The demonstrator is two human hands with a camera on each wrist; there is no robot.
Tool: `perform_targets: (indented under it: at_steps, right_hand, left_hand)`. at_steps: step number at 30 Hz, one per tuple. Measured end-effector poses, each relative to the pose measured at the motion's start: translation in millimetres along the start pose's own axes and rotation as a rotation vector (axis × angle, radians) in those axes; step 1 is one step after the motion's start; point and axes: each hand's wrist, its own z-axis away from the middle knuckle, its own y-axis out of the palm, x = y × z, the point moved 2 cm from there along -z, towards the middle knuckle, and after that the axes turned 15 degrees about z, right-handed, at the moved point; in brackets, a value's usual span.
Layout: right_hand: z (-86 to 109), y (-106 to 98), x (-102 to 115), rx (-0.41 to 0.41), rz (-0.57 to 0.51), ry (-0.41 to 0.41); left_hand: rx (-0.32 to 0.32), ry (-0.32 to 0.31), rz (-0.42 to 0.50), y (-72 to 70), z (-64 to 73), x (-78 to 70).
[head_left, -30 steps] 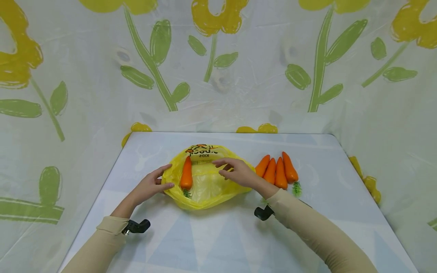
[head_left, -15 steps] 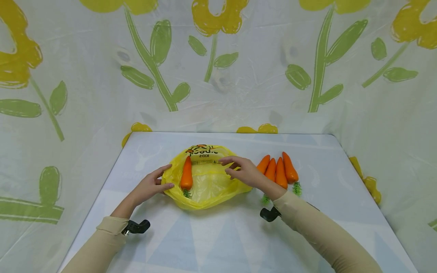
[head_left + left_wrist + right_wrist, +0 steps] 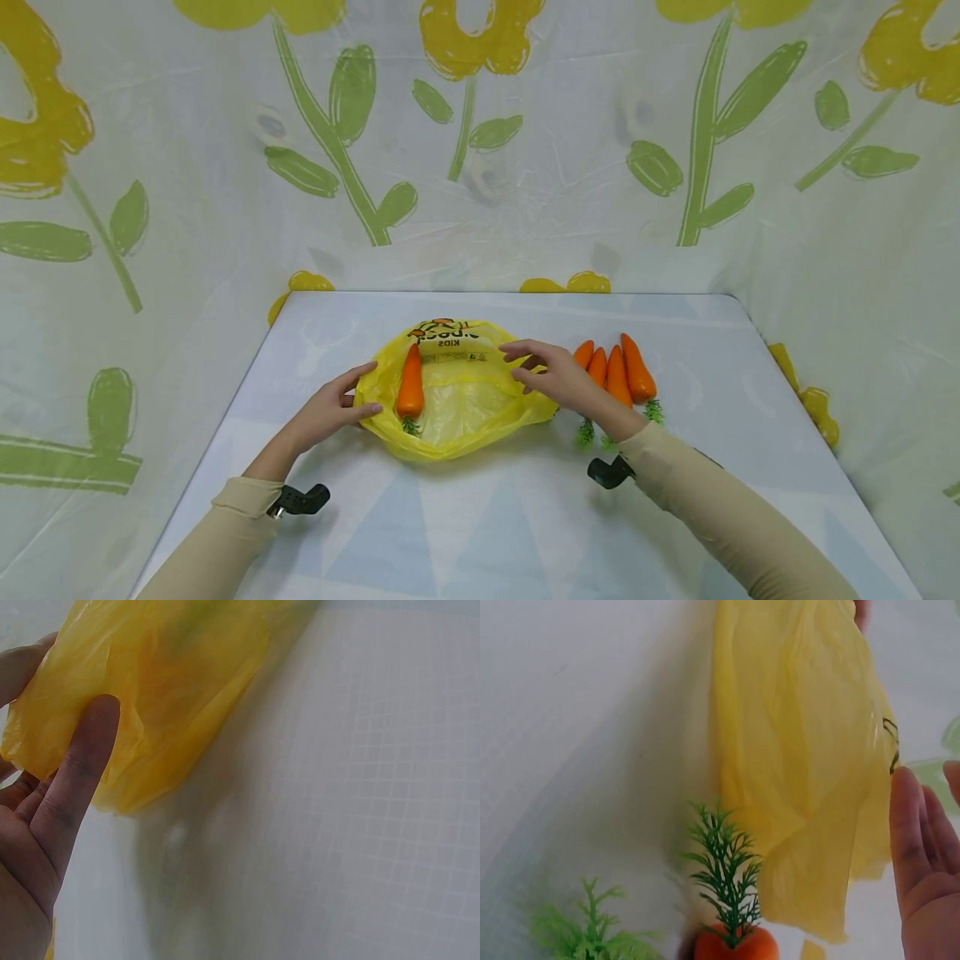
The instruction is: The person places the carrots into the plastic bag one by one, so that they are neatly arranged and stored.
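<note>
Okay, so the left hand (image 3: 322, 412) has the left edge of a yellow bag (image 3: 442, 450) held lightly between thumb and fingers, and from the left wrist view it's a loose pinch on crinkly film, no real squeeze. The right hand (image 3: 551, 373) is up by the bag's right side, fingers parted and slightly bent, nothing in them that I can see; whether a fingertip is touching the plastic, I honestly can't tell. The bag lies on the table with its mouth gaping toward the person, and a single carrot (image 3: 409, 393) sits inside on the left, tip pointing away, leafy end near the lip. I'd guess the bag is super light, floppy and a bit slippery, so it'd sag without a hand on the rim; best grip is the rim itself, gently, since thin film could stretch or tear. Just right of it there's a bunch of four carrots (image 3: 637, 377), partly behind the right arm. They look like smooth, stiff, light fakes, so I'd grab one round the thick orange body and skip the green tops (image 3: 727, 877), which look bendy. Farther out it's the pale table (image 3: 450, 542), then a flower-print curtain (image 3: 540, 208) all around.
</note>
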Motion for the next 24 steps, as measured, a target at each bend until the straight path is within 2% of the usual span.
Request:
perform_targets:
  at_steps: [12,24]
  right_hand:
    - [7.1,-18,-9,-0.04,0.021,0.048]
    - [18.2,-25,-17,-0.086,0.026,0.038]
  left_hand:
    - [-0.009,-0.017,-0.01,0.4,-0.1,-0.1]
    - [-0.006,-0.014,-0.004,-0.4,0.1,1.0]
